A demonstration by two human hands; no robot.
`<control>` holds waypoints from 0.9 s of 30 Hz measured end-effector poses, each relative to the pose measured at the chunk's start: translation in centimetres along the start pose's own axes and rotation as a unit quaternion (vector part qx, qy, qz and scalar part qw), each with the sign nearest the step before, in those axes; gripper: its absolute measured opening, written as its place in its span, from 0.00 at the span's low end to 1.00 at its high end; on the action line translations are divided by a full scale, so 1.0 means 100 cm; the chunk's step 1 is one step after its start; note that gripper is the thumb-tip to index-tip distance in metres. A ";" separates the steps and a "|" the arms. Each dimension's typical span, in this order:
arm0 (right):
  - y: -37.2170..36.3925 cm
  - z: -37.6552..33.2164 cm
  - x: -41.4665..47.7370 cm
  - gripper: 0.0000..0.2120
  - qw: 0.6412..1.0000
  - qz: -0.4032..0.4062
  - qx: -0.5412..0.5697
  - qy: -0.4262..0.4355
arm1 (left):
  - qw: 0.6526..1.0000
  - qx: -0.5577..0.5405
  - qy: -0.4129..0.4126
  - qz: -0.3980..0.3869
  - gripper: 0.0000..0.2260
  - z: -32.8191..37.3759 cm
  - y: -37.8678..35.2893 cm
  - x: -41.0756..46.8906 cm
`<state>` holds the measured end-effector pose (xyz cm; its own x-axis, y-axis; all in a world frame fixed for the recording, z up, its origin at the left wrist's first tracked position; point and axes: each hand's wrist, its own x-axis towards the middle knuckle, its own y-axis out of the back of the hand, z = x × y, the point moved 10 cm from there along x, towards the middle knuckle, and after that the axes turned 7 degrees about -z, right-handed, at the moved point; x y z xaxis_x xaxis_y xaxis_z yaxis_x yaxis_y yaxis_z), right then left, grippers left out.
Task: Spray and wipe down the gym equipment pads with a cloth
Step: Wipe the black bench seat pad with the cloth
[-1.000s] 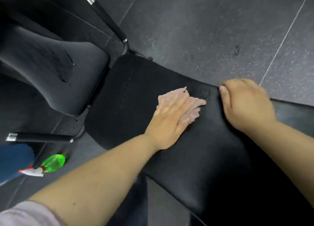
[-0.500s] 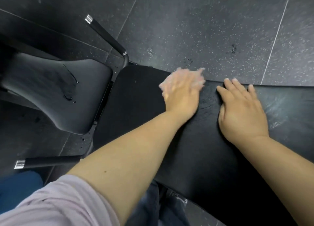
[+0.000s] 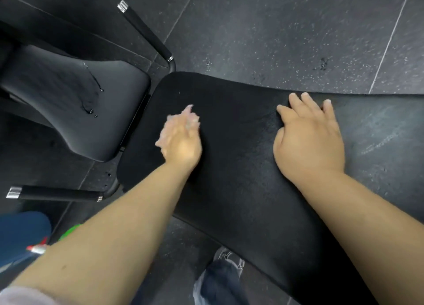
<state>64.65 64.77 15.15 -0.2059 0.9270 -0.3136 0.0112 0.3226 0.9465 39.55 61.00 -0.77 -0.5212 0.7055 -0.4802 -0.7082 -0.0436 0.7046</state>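
Blurring left hand (image 3: 181, 142) and cloth (image 3: 191, 119), motion hides its grip; right hand (image 3: 309, 141) spreads on pad (image 3: 231, 190).

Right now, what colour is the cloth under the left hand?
Pale pink: the cloth, motion-blurred, peeks out beyond the left hand. It shows in the head view, the only one.

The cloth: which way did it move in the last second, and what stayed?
The left hand slid the cloth from the far edge of the pad toward its end by the seat, away from the right hand. The right hand stayed resting on the pad.
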 end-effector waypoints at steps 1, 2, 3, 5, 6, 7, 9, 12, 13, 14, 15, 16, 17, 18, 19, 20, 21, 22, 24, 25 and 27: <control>-0.004 -0.005 -0.002 0.22 1.000 -0.001 0.004 0.000 | 0.994 0.014 -0.106 -0.032 0.19 0.029 -0.007 -0.027; -0.008 -0.010 -0.004 0.22 1.000 -0.004 0.004 -0.001 | 0.974 0.005 -0.214 -0.078 0.19 0.050 -0.013 -0.061; -0.011 -0.014 -0.005 0.22 1.000 -0.003 0.002 -0.003 | 0.944 -0.009 -0.307 -0.122 0.19 0.063 -0.013 -0.097; -0.016 -0.022 -0.006 0.23 1.000 -0.003 -0.001 -0.021 | 0.888 0.025 -0.412 -0.202 0.20 0.041 -0.017 -0.148; -0.018 -0.026 -0.009 0.23 0.999 -0.004 -0.001 -0.032 | 0.872 0.044 -0.438 -0.214 0.21 0.021 -0.012 -0.158; -0.022 -0.034 -0.013 0.23 0.999 -0.006 -0.001 -0.041 | 0.857 0.066 -0.466 -0.209 0.22 0.000 -0.004 -0.159; -0.034 -0.052 -0.027 0.24 0.999 -0.031 -0.003 -0.042 | 0.850 0.073 -0.483 -0.200 0.21 -0.029 0.011 -0.142; -0.062 -0.089 -0.057 0.26 0.997 -0.070 -0.010 -0.025 | 0.916 0.078 -0.372 -0.132 0.20 -0.080 0.028 -0.054; -0.072 -0.099 -0.066 0.27 0.997 -0.072 -0.013 -0.029 | 0.945 0.077 -0.301 -0.099 0.23 -0.101 0.032 -0.016; -0.080 -0.107 -0.073 0.27 0.997 -0.070 -0.018 -0.039 | 0.970 0.061 -0.219 -0.081 0.26 -0.120 0.035 0.018; -0.084 -0.110 -0.077 0.28 0.997 -0.058 -0.021 -0.050 | 0.986 0.056 -0.138 -0.073 0.25 -0.137 0.033 0.042; -0.089 -0.114 -0.081 0.28 0.997 -0.038 -0.026 -0.067 | 0.993 0.073 -0.075 -0.053 0.23 -0.148 0.033 0.053; -0.089 -0.112 -0.081 0.28 0.996 -0.017 -0.031 -0.081 | 0.993 0.098 -0.051 -0.032 0.22 -0.142 0.033 0.049; -0.092 -0.115 -0.081 0.28 0.995 -0.002 -0.033 -0.091 | 0.990 0.119 -0.075 -0.022 0.22 -0.134 0.031 0.032; -0.094 -0.116 -0.080 0.27 0.994 0.005 -0.035 -0.101 | 0.983 0.109 -0.149 -0.021 0.21 -0.115 0.029 0.001; -0.098 -0.117 -0.080 0.27 0.993 0.005 -0.036 -0.108 | 0.965 0.080 -0.246 -0.041 0.20 -0.100 0.024 -0.039; -0.101 -0.122 -0.080 0.27 0.993 0.003 -0.041 -0.112 | 0.938 0.062 -0.330 -0.080 0.19 -0.090 0.024 -0.081; -0.104 -0.128 -0.080 0.27 0.993 -0.002 -0.048 -0.111 | 0.911 0.049 -0.390 -0.129 0.19 -0.087 0.021 -0.113; -0.111 -0.139 -0.078 0.27 0.993 -0.020 -0.064 -0.101 | 0.866 0.049 -0.461 -0.190 0.20 -0.091 0.018 -0.134; -0.114 -0.143 -0.077 0.27 0.992 -0.028 -0.069 -0.097 | 0.854 0.040 -0.476 -0.206 0.20 -0.091 0.019 -0.126; -0.114 -0.144 -0.074 0.28 0.992 -0.030 -0.070 -0.095 | 0.855 0.012 -0.475 -0.208 0.19 -0.095 0.022 -0.090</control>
<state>51.92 51.50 7.73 -0.0130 0.9306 -0.3659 -0.1352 0.3609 0.9228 38.18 47.84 0.14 0.4034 0.9132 -0.0579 -0.7228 0.3568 0.5919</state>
